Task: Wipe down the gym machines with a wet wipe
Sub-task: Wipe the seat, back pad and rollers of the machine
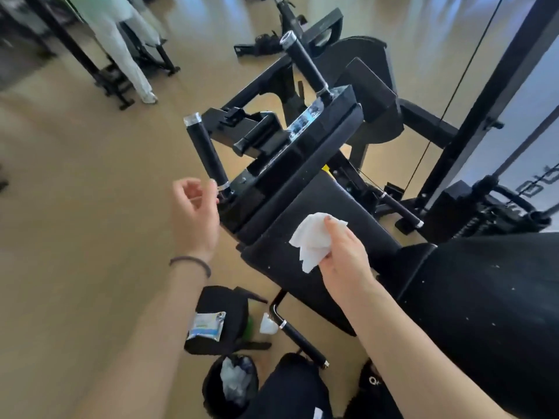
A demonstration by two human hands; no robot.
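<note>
A black gym machine fills the middle of the view, with a slanted black pad (pixel 326 213) and two upright black handles, the near handle (pixel 207 152) and the far handle (pixel 305 60). My right hand (pixel 344 255) holds a crumpled white wet wipe (pixel 314 240) against the pad. My left hand (pixel 195 216) hovers just left of the near handle's base, fingers loosely curled and apart, holding nothing; a dark band circles that wrist.
On the wooden floor below lie a black bag (pixel 220 319) with a wipes packet (pixel 207 326) on it, a used white wipe (pixel 267 325), and a black bin (pixel 230 385) with crumpled wipes. Another person's legs (pixel 127 55) stand far left. A cable frame (pixel 484 101) rises at right.
</note>
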